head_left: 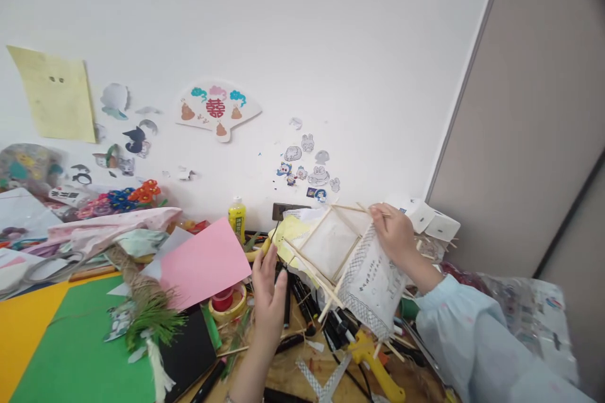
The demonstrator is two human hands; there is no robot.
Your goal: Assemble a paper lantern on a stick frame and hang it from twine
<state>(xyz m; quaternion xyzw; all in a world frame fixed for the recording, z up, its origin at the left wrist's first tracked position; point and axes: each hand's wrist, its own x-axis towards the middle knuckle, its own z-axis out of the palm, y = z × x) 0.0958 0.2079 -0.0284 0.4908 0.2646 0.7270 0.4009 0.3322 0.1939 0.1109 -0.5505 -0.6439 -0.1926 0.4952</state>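
Observation:
My right hand pinches the upper right corner of a lantern-like frame made of thin wooden sticks. White paper with black writing and a patterned border covers its side, and the frame is tilted over the cluttered table. My left hand is raised just left of the frame, its thumb and fingers apart, with nothing seen in it. A yellow glue gun lies below the frame. Patterned paper strips lie beside the glue gun.
A pink sheet, green card and tape roll lie to the left. Behind stands a yellow bottle against the white wall. White paper boxes and clear plastic packaging are at the right. Several pens lie under the frame.

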